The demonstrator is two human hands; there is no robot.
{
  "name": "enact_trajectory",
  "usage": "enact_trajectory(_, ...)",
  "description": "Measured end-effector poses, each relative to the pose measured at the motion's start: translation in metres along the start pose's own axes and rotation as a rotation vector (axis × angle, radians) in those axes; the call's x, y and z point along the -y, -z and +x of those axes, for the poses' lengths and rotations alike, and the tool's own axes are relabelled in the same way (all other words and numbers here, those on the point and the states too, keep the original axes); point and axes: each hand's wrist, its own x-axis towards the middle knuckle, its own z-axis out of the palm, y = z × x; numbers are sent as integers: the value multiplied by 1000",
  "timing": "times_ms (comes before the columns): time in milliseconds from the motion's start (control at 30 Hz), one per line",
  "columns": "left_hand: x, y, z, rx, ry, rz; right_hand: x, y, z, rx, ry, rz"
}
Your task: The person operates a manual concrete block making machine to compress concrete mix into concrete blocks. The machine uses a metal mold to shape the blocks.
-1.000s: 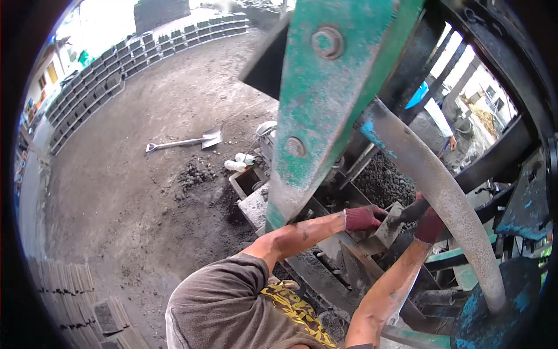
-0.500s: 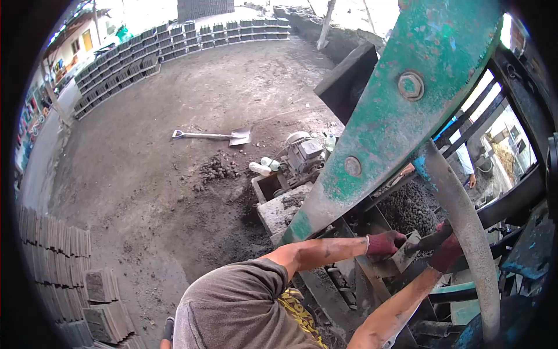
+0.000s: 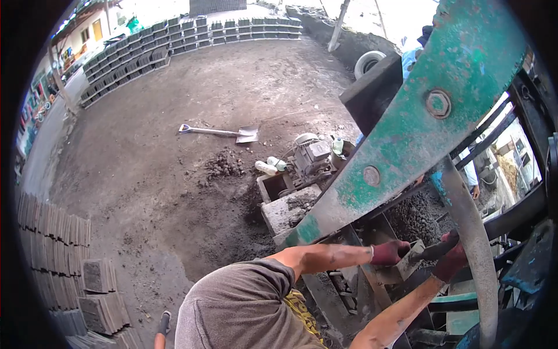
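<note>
My left hand (image 3: pixel 390 253), in a maroon glove, is closed at the edge of a grey, dirt-covered metal plate (image 3: pixel 410 263). A dark bar (image 3: pixel 433 251) runs from that plate to my right hand (image 3: pixel 451 260), gloved alike, with its fingers wrapped round the bar. Part of the right hand is hidden behind a curved, worn metal pipe (image 3: pixel 474 232). Just beyond both hands lies a heap of dark, crumbly mix (image 3: pixel 414 216) inside the machine frame. A large green steel beam (image 3: pixel 401 128) with two bolts slants across above my hands.
An electric motor (image 3: pixel 314 158) stands left of the beam, near white bottles (image 3: pixel 268 166). A shovel (image 3: pixel 224 132) lies on the ground. Stacked boards (image 3: pixel 55 244) and rows of blocks (image 3: pixel 192 36) edge the yard. Another person's hand (image 3: pixel 475 191) shows behind the frame.
The view has shifted slightly, so the ground and beam sit further right. A tyre and a person in blue now show behind the beam. Both my hands stay at the plate and bar.
</note>
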Motion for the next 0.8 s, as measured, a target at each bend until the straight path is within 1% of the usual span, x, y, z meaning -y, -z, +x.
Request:
enact_trajectory(67, -17, -7, -9, -131, -22, 20, -16, 1, 6, 11, 16, -26)
enact_trajectory(100, -18, -5, -11, -111, 12, -39, -19, -4, 5, 18, 26, -42)
enact_trajectory(133, -19, 0, -10, -113, 10, -39, -32, 7, 8, 21, 37, -58)
enact_trajectory(200, -17, 8, -8, 75, 287, -372, -38, 7, 5, 31, 55, -94)
enact_trajectory(233, -17, 9, -5, 75, 286, -373, -40, 8, 4, 35, 65, -111)
enact_trajectory(300, -24, 10, 0, 224, 369, -324, -42, 0, 4, 38, 84, -147)
enact_trajectory(333, -27, 12, 0, 226, 370, -324, -52, 11, 5, 39, 92, -166)
enact_trajectory(400, -54, 13, -5, 162, 342, -66, -54, 11, 1, 45, 110, -203)
enact_trajectory(433, -48, 8, -5, 164, 343, -64, -55, 9, -2, 45, 118, -220)
enact_trajectory(467, -34, -1, -5, 59, 150, -54, -54, 2, 1, 44, 125, -236)
enact_trajectory(500, -27, -6, -6, -47, -43, -46, -61, 11, -3, 47, 132, -253)
enact_trajectory(633, -16, -2, -6, -49, -43, -28, -77, 7, 0, 61, 169, -322)
enact_trajectory(700, -27, 3, -4, 173, 309, -490, -84, 7, 0, 71, 186, -360)
enact_trajectory(733, -34, 8, -3, 183, 309, -495, -87, 17, 0, 71, 193, -387)
enact_trajectory(767, -46, 14, -4, 170, 362, -414, -82, 21, -1, 68, 197, -426)
enact_trajectory(800, -55, 15, -6, 172, 413, -332, -61, 7, 11, 58, 198, -477)
